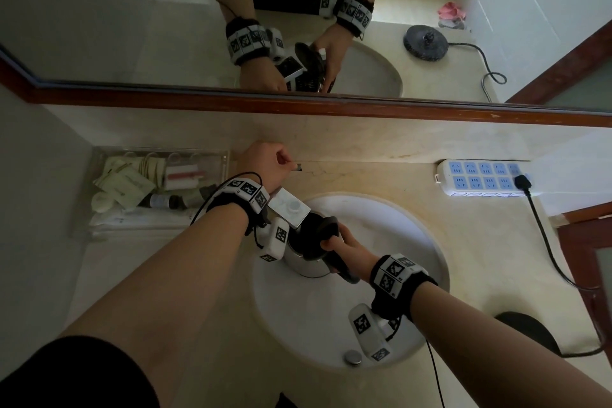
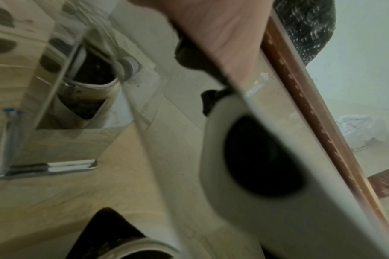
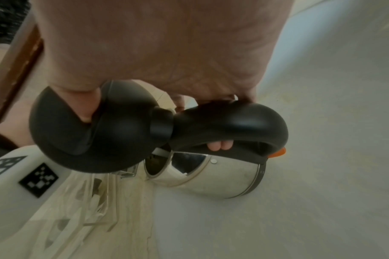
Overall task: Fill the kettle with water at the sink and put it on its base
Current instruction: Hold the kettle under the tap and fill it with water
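Note:
A steel kettle (image 1: 303, 263) with a black handle (image 3: 233, 122) hangs tilted inside the white sink (image 1: 390, 242). My right hand (image 1: 334, 243) grips the handle, fingertips (image 3: 220, 145) curled under it. The thumb rests in the hollow of the raised black lid (image 3: 113, 133). The kettle's open mouth sits under the square chrome faucet spout (image 1: 289, 207). My left hand (image 1: 284, 161) pinches the thin faucet lever (image 1: 298, 166) behind the spout. I cannot tell whether water is running. The black kettle base (image 1: 526, 331) lies on the counter at the right, near the front edge.
A clear tray of toiletries (image 1: 149, 182) stands left of the sink. A white power strip (image 1: 483, 177) lies at the back right, and a black cord (image 1: 546, 242) runs from it to the base. A mirror (image 1: 132, 10) hangs above the counter. The drain knob (image 1: 352, 357) sits at the sink's near edge.

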Motion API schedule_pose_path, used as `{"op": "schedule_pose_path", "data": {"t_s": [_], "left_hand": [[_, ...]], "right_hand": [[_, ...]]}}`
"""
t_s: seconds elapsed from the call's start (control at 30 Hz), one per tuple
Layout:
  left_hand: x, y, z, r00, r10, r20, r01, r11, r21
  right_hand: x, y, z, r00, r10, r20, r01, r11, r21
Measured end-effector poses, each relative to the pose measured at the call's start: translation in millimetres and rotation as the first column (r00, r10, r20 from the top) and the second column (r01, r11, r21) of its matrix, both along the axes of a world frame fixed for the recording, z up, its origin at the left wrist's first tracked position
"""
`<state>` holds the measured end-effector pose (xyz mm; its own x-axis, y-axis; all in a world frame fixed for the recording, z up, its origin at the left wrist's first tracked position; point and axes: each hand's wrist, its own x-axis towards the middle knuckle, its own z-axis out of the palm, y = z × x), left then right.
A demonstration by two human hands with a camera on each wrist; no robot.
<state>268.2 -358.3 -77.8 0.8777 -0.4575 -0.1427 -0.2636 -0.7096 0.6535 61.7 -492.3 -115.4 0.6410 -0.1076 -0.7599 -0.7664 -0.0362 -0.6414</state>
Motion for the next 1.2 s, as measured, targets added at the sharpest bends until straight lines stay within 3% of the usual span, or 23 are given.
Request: {"op": "schedule_pose_path", "data": {"t_s": [0.9,1.2], "left_hand": [[3.5,0.1,-5.4,1.0,0.003,-0.029,-0.004,1.0,-0.022],[3.2,0.3,-4.8,1.0,0.007,-0.01,-0.007,1.0,-0.01]], "right_hand": [[-2.2,1.8,1.2,1.0,0.004,0.024,-0.004,1.0,0.005],[-2.0,1.5,-5.1,0.999,-0.006,-0.034,0.005,1.0,-0.014]]}}
